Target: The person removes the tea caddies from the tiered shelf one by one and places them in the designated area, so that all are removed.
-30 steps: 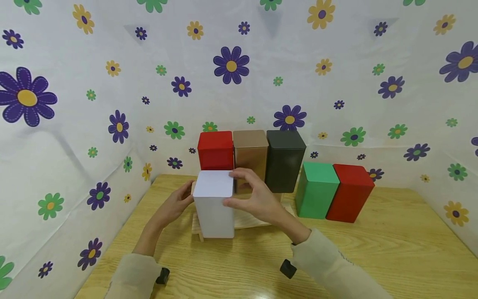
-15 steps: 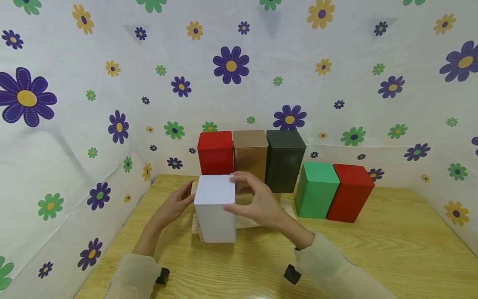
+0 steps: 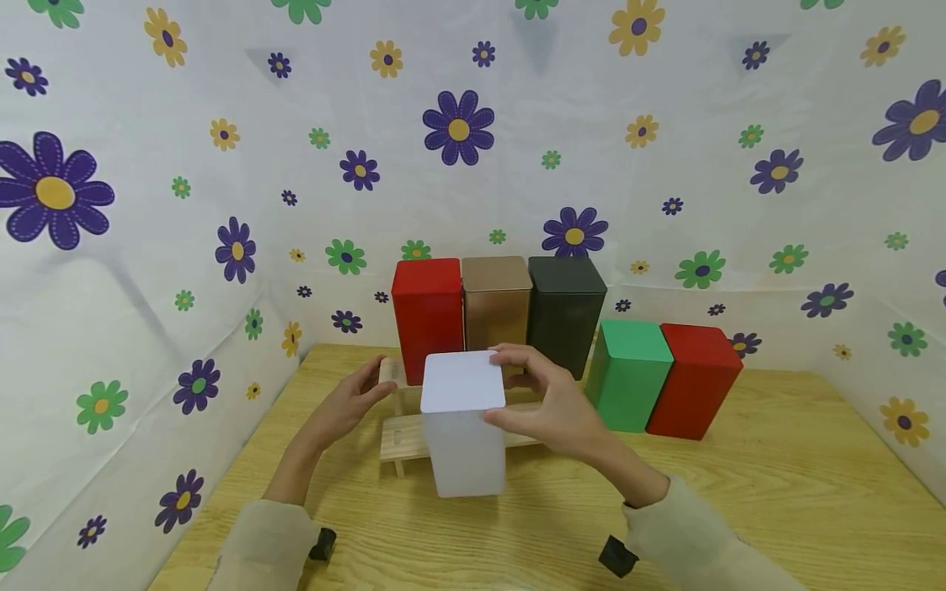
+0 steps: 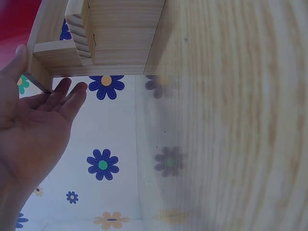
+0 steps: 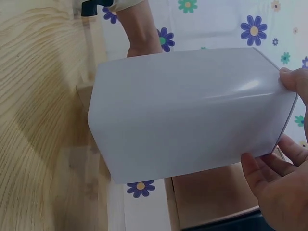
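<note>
A plain white box [image 3: 466, 443] with a lid is held upright in front of a two-step wooden rack [image 3: 402, 439]. My right hand [image 3: 565, 410] grips the box near its top, thumb on the near side and fingers at the back. In the right wrist view the white box [image 5: 187, 120] hangs over the table's edge of view, lying sideways in that picture. My left hand [image 3: 347, 406] holds the left end of the rack's upper step. In the left wrist view, thumb and fingers of the left hand [image 4: 41, 120] lie around that wooden end [image 4: 41, 74].
On the upper step stand a red box [image 3: 429, 320], a brown box [image 3: 497, 312] and a black box [image 3: 565, 320]. To the right, a green box [image 3: 631, 377] and another red box [image 3: 695, 382] stand on the wooden table [image 3: 798, 492]. Flower-patterned sheeting [image 3: 458, 205] surrounds the table.
The white box in my right hand has moved right and toward me, away from the rack's left end, uncovering part of the lower step and the red box. My left hand stays put.
</note>
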Demonstrator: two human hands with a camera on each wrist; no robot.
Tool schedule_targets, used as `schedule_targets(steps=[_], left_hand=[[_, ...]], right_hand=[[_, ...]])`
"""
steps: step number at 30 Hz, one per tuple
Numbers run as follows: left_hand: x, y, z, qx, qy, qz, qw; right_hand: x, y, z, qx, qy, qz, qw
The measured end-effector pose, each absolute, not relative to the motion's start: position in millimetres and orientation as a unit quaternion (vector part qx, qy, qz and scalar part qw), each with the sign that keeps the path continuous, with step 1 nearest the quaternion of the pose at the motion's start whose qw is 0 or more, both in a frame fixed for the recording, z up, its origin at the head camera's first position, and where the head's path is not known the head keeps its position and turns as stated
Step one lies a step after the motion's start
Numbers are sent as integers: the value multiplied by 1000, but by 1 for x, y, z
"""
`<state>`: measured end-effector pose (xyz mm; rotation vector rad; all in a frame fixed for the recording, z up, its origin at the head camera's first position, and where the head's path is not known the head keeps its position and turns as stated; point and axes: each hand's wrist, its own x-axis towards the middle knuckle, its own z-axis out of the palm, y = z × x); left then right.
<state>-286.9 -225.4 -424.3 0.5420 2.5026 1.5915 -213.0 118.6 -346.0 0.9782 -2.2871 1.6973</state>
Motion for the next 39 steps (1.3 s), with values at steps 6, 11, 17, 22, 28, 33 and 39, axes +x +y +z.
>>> schedule_targets(steps=[6,11,17,22,28,33,39], left_hand=[[-288,-226,-425,182,825,531,64],[-288,-226,-425,175,825,533,69],[-287,-226,-425,177,827,529,68],[-289,-226,-426,179,826,531,66],[-288,-226,-425,180,826,530,66],[-288,-225,-425,185,825,529,65],[-288,-226,-425,185,824,531,65]], right_hand=[[-205,140,-343,320,-760,562,68],[-201,158,-341,320,-762,560,63],[-195,176,-338,323,-767,549,74],[-190,191,-336,334,-762,548,87],[-185,207,-335,342,-758,546,99],[-179,219,-334,326,-768,542,105],[-174,235,-333,306,-783,530,114]])
